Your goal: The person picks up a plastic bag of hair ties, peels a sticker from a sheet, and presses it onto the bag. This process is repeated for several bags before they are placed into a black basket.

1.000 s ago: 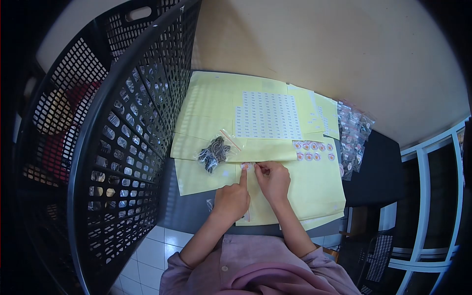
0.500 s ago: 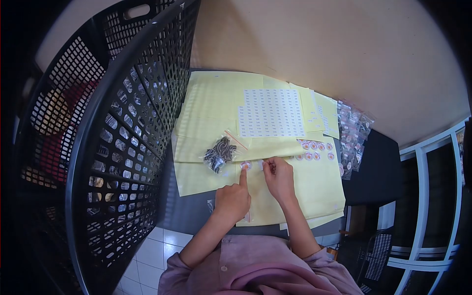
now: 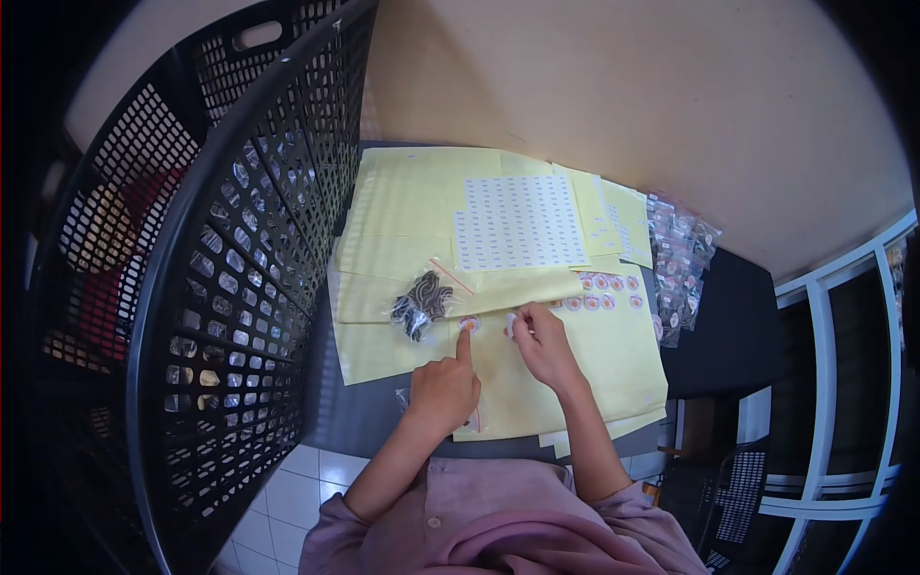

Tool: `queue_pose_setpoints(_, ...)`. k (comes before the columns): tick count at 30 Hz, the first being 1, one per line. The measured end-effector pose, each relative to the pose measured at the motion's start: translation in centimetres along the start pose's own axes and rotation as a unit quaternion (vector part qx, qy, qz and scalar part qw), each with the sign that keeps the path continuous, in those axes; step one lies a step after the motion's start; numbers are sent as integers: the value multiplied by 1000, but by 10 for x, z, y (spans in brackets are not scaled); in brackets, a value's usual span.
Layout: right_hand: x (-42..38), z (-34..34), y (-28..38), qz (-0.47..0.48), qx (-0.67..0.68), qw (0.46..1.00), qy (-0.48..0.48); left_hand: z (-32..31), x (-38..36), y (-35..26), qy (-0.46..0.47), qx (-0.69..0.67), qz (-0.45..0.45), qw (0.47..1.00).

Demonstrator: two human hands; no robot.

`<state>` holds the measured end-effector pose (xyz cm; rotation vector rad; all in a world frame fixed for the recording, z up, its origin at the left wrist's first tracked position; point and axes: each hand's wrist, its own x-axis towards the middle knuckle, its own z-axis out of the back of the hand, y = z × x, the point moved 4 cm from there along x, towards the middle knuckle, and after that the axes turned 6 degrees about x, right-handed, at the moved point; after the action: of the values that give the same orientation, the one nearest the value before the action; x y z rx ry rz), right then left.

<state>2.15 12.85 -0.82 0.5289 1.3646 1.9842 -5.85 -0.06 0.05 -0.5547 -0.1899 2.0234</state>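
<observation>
My left hand has its index finger stretched out, the tip on a round white sticker with an orange design; its other fingers are curled. Just to the right, my right hand pinches a small whitish round sticker, partly hidden by the fingers. Both hands are over the yellow paper. Beyond my left fingertip lies a clear zip bag holding a dark, grey-patterned item. Another small bag shows partly beside my left hand.
Rows of round orange-and-white stickers lie right of my hands. Behind is a sheet of small printed labels. Several packed plastic bags are piled at the right. A tall black plastic basket stands close on the left, and a wall rises behind.
The view has shifted slightly, moving the papers left in the picture. My right hand has drawn a little to the right with its pinched sticker. My left fingertip stays on its sticker.
</observation>
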Motion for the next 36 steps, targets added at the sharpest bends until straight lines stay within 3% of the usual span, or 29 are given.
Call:
queue_pose_setpoints(4,-10,0,9,4,28,996,87,3,0,8,-7,-25,-2,1000)
queue_pose_setpoints(6,-22,-3,16,-33,69,979,187,1,0,13,11,-63,-19,998)
queue_pose_setpoints(10,-40,8,24,-1,122,971,207,8,-9,14,8,-86,-30,996)
queue_pose_setpoints(12,-50,13,29,36,164,963,209,11,-14,13,-7,-220,-45,974)
queue_pose_setpoints(13,-57,16,30,38,163,963,210,12,-16,14,-10,-220,-45,975)
queue_pose_setpoints(16,-77,12,39,10,211,914,346,16,-22,18,-56,-378,-47,923)
queue_pose_setpoints(17,-80,12,44,12,211,914,347,19,-22,15,-58,-378,-47,923)
queue_pose_setpoints(19,-88,0,56,11,199,894,401,32,-25,12,-109,-534,-28,838)
queue_pose_setpoints(21,-87,-7,59,5,272,895,355,38,-25,9,-108,-541,-27,834)
queue_pose_setpoints(23,-76,-5,52,-29,338,900,274,45,-25,8,-186,-590,-48,784)
queue_pose_setpoints(24,-70,-1,52,-5,312,920,236,50,-26,7,-174,-633,-68,751)
queue_pose_setpoints(25,-64,1,51,14,349,910,222,47,-26,8,-174,-632,-66,752)
queue_pose_setpoints(27,-58,6,52,-50,436,874,208,42,-26,5,-166,-671,-139,709)
queue_pose_setpoints(28,-56,7,52,-50,436,874,208,38,-29,4,-56,-714,-146,682)
queue_pose_setpoints(29,-52,9,54,-20,393,896,204,36,-31,3,-56,-714,-146,683)
queue_pose_setpoints(31,-48,9,61,9,350,915,201,34,-33,-3,-84,-632,-158,754)
queue_pose_setpoints(32,-46,13,74,70,314,935,152,34,-32,-5,-88,-676,-139,718)
queue_pose_setpoints(33,-45,17,84,131,275,947,102,31,-31,-6,-90,-676,-137,718)
queue_pose_setpoints(34,-43,17,86,132,275,947,105,27,-29,-5,-100,-700,-128,696)
queue_pose_setpoints(35,-43,27,94,232,127,964,-29,24,-28,-5,-111,-722,-120,672)
queue_pose_setpoints(36,-48,33,101,321,-26,933,-162,24,-28,-7,-112,-722,-119,672)
